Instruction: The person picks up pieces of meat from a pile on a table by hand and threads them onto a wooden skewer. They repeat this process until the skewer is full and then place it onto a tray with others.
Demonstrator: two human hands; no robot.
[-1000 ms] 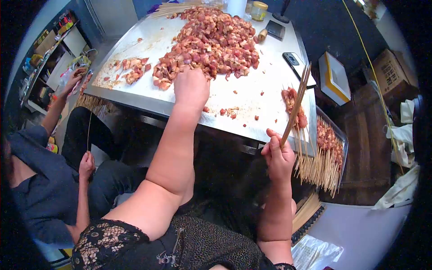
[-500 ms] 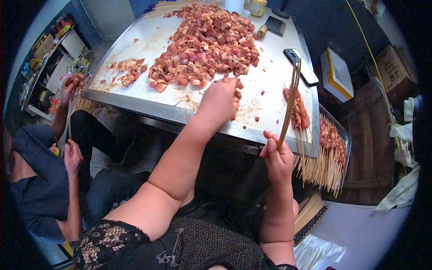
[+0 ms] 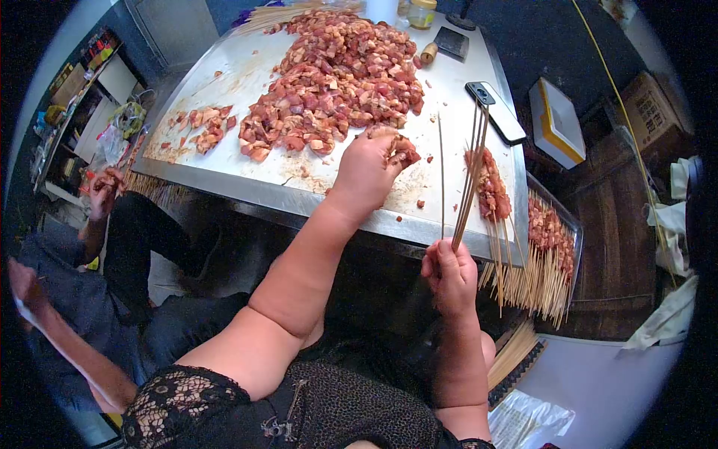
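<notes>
My left hand [image 3: 368,170] is over the metal-topped table [image 3: 284,183], its fingers curled around chunks of raw meat [image 3: 404,152]. Just beyond it lies a big heap of cut meat [image 3: 344,75]. At the table's front edge, my right hand [image 3: 453,275] grips several thin skewers [image 3: 469,179] that point up and away. One skewer [image 3: 441,172] stands apart from that bunch, and no meat shows on it. Beside my right hand, a few loaded meat skewers [image 3: 493,187] rest on the table's right side, their bare ends hanging over the edge.
A tray of finished skewers [image 3: 552,239] stands right of the table. A phone [image 3: 497,112], a dark flat box [image 3: 452,43] and a jar [image 3: 421,13] lie further back. A smaller meat pile [image 3: 209,127] is at left, near another person's hand [image 3: 105,191]. Bare sticks [image 3: 516,352] lie low right.
My left hand has come away from the heap with meat in its fingers. In my right hand one skewer has separated leftward from the bunch. The other person's hands have moved apart.
</notes>
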